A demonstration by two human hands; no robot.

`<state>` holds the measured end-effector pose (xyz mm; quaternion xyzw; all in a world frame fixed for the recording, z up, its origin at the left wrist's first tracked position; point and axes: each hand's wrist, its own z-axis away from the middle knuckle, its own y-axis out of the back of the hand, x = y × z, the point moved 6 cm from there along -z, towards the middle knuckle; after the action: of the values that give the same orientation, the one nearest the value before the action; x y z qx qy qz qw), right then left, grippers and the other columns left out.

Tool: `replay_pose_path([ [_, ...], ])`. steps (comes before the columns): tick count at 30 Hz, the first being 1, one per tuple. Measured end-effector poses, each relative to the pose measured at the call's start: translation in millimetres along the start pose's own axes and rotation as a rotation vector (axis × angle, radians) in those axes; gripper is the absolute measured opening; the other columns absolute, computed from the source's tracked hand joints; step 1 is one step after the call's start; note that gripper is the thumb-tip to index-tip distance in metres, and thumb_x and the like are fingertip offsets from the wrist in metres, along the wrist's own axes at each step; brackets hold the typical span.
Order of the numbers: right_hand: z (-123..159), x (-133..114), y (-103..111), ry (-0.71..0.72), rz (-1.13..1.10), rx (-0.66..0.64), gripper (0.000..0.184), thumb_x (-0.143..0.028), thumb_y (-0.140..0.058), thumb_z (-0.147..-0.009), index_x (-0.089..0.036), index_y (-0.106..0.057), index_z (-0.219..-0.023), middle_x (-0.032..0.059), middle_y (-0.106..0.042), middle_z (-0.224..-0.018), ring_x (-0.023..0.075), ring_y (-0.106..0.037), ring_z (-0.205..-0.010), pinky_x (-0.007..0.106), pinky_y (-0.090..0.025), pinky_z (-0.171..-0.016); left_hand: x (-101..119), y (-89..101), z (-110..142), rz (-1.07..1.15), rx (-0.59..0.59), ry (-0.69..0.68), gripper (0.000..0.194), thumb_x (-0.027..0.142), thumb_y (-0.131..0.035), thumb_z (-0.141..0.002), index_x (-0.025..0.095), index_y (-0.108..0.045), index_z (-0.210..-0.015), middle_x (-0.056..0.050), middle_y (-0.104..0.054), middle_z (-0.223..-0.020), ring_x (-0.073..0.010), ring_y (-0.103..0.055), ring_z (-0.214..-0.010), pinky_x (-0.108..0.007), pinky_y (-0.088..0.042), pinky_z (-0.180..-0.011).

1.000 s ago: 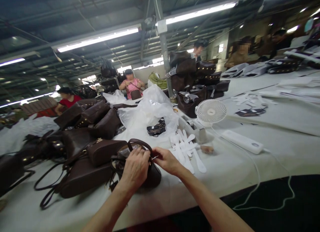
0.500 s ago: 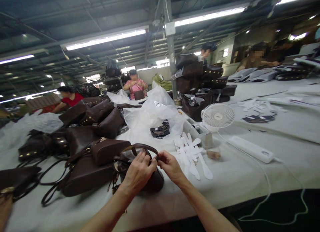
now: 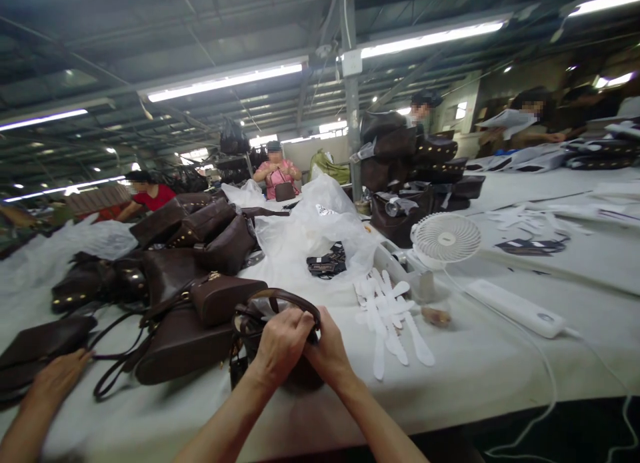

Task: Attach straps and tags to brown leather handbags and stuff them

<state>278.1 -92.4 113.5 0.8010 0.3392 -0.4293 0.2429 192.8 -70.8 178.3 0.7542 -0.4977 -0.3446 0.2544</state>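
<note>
A dark brown handbag (image 3: 301, 375) stands on the white-covered table in front of me, its curved handle (image 3: 293, 294) raised. My left hand (image 3: 280, 340) is closed at the near end of that handle, fingers bent and pinching. Against it, my right hand (image 3: 327, 348) grips the same spot from the right, its fingertips partly hidden behind the left hand and the bag. What small part lies between the fingertips cannot be seen. Grey stuffing shows in the bag's opening, and a dark tag hangs at its left side.
More brown handbags (image 3: 200, 343) are piled to the left, where another person's hand (image 3: 60, 376) touches one. White plastic strips (image 3: 387, 313), a clear bag of black tags (image 3: 327, 260), a white fan (image 3: 447, 238) and its cable lie to the right. Several people work farther back.
My right hand has turned inward and moved closer to the left one at the handle. At far left, a co-worker's hand has come in with a brown bag. The view has shifted slightly left.
</note>
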Motion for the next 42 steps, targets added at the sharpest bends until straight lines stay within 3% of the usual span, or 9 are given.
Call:
replay_pose_path([
  [4, -6, 1, -4, -0.039, 0.070, -0.060, 0.019, -0.010, -0.055, -0.067, -0.021, -0.057, -0.083, -0.0005, -0.061, -0.078, 0.0170, -0.054, -0.073, 0.029, -0.044, -0.068, -12, 4.8, 0, -0.139, 0.017, 0.063, 0.023, 0.008, -0.044, -0.089, 0.018, -0.064, -0.088, -0.008, -0.066, -0.083, -0.0195, -0.060, -0.064, -0.029, -0.047, -0.058],
  [10, -3, -3, 12, -0.066, 0.123, -0.112, 0.008, -0.017, -0.059, -0.070, -0.021, -0.055, -0.076, -0.0034, -0.056, -0.069, 0.0152, -0.051, -0.067, 0.026, -0.038, -0.063, -28, 8.9, 6, -0.240, 0.072, 0.213, 0.021, 0.014, -0.048, -0.089, 0.016, -0.067, -0.081, -0.013, -0.068, -0.084, -0.0272, -0.063, -0.079, -0.038, -0.050, -0.073],
  [13, -2, -5, 24, -0.050, 0.145, -0.124, 0.009, -0.017, -0.059, -0.071, -0.021, -0.056, -0.078, -0.0027, -0.058, -0.071, 0.0158, -0.052, -0.068, 0.027, -0.038, -0.065, -35, 8.5, 5, -0.128, 0.003, 0.356, 0.021, 0.015, -0.048, -0.089, 0.015, -0.066, -0.078, -0.011, -0.067, -0.079, -0.0246, -0.062, -0.074, -0.035, -0.049, -0.068],
  [18, -6, -13, 55, -0.041, 0.195, -0.148, 0.010, -0.018, -0.061, -0.071, -0.022, -0.055, -0.079, -0.0030, -0.059, -0.071, 0.0159, -0.052, -0.068, 0.027, -0.037, -0.065, -41, 23.1, -10, 0.289, -0.103, 0.549, 0.019, 0.016, -0.053, -0.087, 0.017, -0.062, -0.070, -0.005, -0.066, -0.076, -0.0171, -0.061, -0.072, -0.026, -0.045, -0.067],
  [21, -11, -18, 71, -0.045, 0.199, -0.201, 0.010, -0.020, -0.062, -0.071, -0.022, -0.055, -0.078, -0.0039, -0.058, -0.069, 0.0152, -0.051, -0.067, 0.026, -0.037, -0.065, -33, 30.7, -22, 0.338, -0.194, 0.549, 0.022, 0.016, -0.055, -0.084, 0.017, -0.058, -0.063, -0.004, -0.064, -0.071, -0.0151, -0.060, -0.067, -0.024, -0.042, -0.063],
  [27, -12, -8, 77, -0.089, 0.230, -0.236, 0.012, -0.018, -0.061, -0.069, -0.021, -0.050, -0.071, -0.0048, -0.054, -0.066, 0.0142, -0.048, -0.065, 0.025, -0.034, -0.062, 0, 14.2, -31, -0.105, -0.375, 0.425, 0.027, 0.023, -0.044, -0.090, 0.015, -0.066, -0.076, -0.010, -0.067, -0.072, -0.0208, -0.061, -0.061, -0.028, -0.032, -0.053],
  [31, -9, -3, 79, -0.088, 0.233, -0.263, 0.011, -0.021, -0.060, -0.072, -0.022, -0.049, -0.072, -0.0050, -0.051, -0.065, 0.0141, -0.046, -0.065, 0.025, -0.033, -0.062, -7, 10.8, -26, -0.168, -0.348, 0.378, 0.027, 0.025, -0.044, -0.090, 0.016, -0.065, -0.075, -0.009, -0.067, -0.071, -0.0200, -0.059, -0.060, -0.028, -0.028, -0.052],
  [38, -31, 7, 101, -0.130, 0.123, -0.446, 0.012, -0.025, -0.062, -0.070, -0.021, -0.050, -0.069, -0.0066, -0.049, -0.064, 0.0132, -0.045, -0.065, 0.024, -0.034, -0.060, -34, 36.9, -3, 0.052, -0.229, 0.547, 0.028, 0.026, -0.051, -0.087, 0.019, -0.050, -0.060, 0.001, -0.053, -0.058, -0.0133, -0.046, -0.055, -0.026, -0.027, -0.055],
  [42, -67, 8, 103, -0.053, 0.210, -0.552, 0.008, -0.021, -0.061, -0.069, -0.021, -0.054, -0.068, -0.0068, -0.052, -0.063, 0.0135, -0.048, -0.065, 0.025, -0.036, -0.061, -30, 36.9, 2, 0.336, -0.194, 0.505, 0.025, 0.029, -0.053, -0.087, 0.019, -0.054, -0.064, -0.002, -0.059, -0.073, -0.0164, -0.054, -0.073, -0.027, -0.039, -0.069],
])
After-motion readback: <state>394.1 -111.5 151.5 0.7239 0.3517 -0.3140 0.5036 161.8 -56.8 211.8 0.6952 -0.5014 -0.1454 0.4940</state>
